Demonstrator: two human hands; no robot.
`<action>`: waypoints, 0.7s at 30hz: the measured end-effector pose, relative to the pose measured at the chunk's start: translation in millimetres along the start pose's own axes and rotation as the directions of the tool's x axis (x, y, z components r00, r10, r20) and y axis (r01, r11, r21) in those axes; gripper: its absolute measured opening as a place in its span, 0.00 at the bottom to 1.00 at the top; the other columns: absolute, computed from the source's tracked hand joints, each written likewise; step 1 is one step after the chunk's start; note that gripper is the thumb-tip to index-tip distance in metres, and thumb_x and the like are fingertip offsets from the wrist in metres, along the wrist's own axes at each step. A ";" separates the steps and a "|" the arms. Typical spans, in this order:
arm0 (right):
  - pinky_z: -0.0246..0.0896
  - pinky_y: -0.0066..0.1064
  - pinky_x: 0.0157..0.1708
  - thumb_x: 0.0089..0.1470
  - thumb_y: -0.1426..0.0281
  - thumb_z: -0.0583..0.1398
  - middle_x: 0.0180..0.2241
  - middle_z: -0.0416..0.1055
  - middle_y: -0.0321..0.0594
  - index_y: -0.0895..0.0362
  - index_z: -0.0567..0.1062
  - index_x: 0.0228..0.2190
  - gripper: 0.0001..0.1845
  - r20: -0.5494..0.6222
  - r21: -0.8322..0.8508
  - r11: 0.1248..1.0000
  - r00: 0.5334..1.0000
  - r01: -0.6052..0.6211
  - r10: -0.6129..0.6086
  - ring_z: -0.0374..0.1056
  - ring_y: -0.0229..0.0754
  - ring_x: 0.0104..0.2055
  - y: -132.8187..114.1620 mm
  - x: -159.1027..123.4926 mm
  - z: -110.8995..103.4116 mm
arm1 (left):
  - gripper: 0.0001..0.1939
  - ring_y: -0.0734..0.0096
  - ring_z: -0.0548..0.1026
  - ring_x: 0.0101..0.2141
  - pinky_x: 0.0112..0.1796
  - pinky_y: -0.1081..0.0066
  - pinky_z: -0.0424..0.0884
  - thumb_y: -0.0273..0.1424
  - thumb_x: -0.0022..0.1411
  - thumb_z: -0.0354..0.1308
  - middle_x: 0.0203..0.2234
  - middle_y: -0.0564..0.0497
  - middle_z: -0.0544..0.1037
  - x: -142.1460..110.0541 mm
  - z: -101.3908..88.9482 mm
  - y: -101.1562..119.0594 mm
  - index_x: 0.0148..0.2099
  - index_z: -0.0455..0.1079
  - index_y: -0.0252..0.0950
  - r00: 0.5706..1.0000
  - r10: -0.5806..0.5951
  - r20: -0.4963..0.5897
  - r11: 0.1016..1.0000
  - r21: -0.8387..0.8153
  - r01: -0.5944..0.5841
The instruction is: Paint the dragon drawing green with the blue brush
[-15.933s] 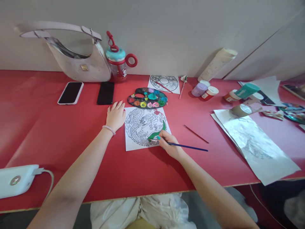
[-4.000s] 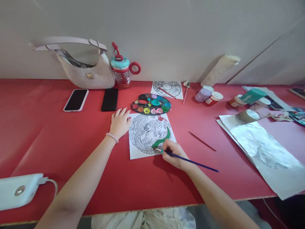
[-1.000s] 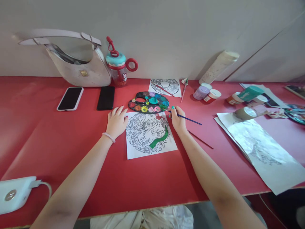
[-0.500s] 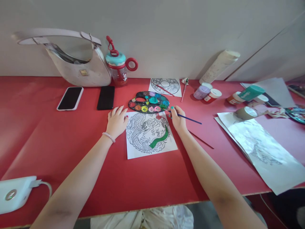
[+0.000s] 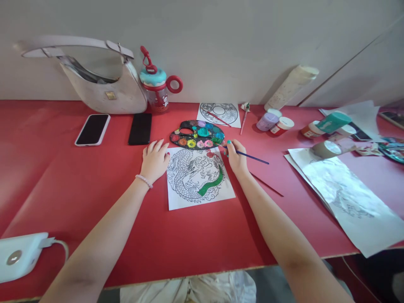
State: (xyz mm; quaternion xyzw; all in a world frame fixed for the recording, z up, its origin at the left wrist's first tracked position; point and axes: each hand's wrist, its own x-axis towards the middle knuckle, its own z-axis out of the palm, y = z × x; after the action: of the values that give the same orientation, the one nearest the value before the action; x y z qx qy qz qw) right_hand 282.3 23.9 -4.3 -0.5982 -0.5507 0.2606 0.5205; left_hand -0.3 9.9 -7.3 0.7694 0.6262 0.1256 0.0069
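Observation:
My right hand (image 5: 236, 158) pinches a blue-handled paintbrush (image 5: 254, 158), its tip at the green paint on the right end of the palette (image 5: 192, 123). Several colours of paint fill this dark, oval palette. My left hand (image 5: 154, 160) lies flat, fingers apart, at the left edge of a dragon drawing (image 5: 186, 201). That sheet sits just in front of the palette. A curved band on it is painted green, and a small patch near its top right is red. A thin dark red paintbrush (image 5: 267, 185) lies to the right, partly behind my right forearm.
Behind the palette are a round-patterned sheet (image 5: 233, 120) with a red brush on it and a pink brush (image 5: 243, 122). Two phones (image 5: 93, 129), a handbag (image 5: 104, 94) and a cup (image 5: 158, 94) stand left. Paint bottles (image 5: 267, 120) and drawing sheets (image 5: 353, 198) lie right.
Since 4.0 s ago my right hand has moved with the paintbrush from the green band up to the palette. Earlier, the green band grew at its upper part. My left hand stays at the sheet.

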 end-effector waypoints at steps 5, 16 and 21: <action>0.52 0.29 0.26 0.53 0.65 0.54 0.17 0.59 0.30 0.54 0.66 0.19 0.13 0.000 0.023 1.000 1.000 -0.002 0.002 0.56 0.35 0.22 1.0 -0.6 -0.8 | 0.24 0.45 0.60 0.62 0.58 0.44 0.59 0.30 0.68 0.45 0.63 0.39 0.65 0.1 0.2 -0.3 0.62 0.66 0.30 1.000 0.001 0.000 1.000 0.000 -0.001; 0.52 0.28 0.24 0.53 0.67 0.53 0.16 0.59 0.30 0.54 0.65 0.19 0.13 -0.002 0.032 0.999 1.000 0.004 -0.004 0.55 0.34 0.21 -4.6 -3.2 -1.2 | 0.23 0.45 0.60 0.62 0.58 0.43 0.60 0.30 0.68 0.45 0.63 0.39 0.65 0.3 -0.3 0.0 0.62 0.66 0.29 1.000 0.003 -0.003 1.000 -0.005 -0.003; 0.51 0.28 0.24 0.53 0.67 0.53 0.16 0.58 0.30 0.54 0.65 0.19 0.13 0.009 0.021 1.000 1.000 0.008 -0.008 0.56 0.35 0.21 -5.8 -3.6 -1.6 | 0.24 0.45 0.61 0.61 0.58 0.44 0.60 0.30 0.68 0.45 0.62 0.39 0.66 0.2 0.3 -0.5 0.62 0.66 0.29 1.000 0.006 -0.011 1.000 -0.004 -0.007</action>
State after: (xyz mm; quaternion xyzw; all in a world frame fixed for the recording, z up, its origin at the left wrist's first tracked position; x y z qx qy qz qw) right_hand 280.6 19.2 0.6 -0.5892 -0.5527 0.2672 0.5254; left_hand -0.7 10.3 -7.6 0.7707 0.6235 0.1312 0.0046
